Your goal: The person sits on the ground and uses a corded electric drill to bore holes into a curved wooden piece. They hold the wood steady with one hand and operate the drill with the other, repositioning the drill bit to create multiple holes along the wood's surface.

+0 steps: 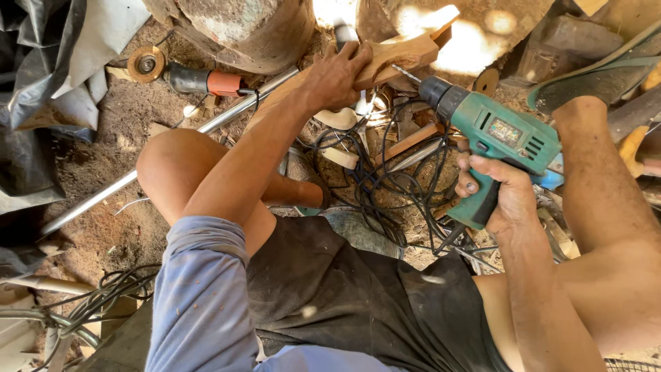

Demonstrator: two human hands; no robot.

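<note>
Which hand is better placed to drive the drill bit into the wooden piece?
Right. The right hand grips the green drill, its bit at the wooden piece. The left hand is clamped on the wood, holding it steady.

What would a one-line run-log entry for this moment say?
left hand: grips carved pale wooden piece | right hand: holds green electric drill | bit: against wood | orange angle grinder: lies on ground

Matt green plastic drill (506, 138), bare wood piece (399, 55)

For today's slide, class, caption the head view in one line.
Left hand steadies a wooden piece while the right hand aims a green drill.
</note>
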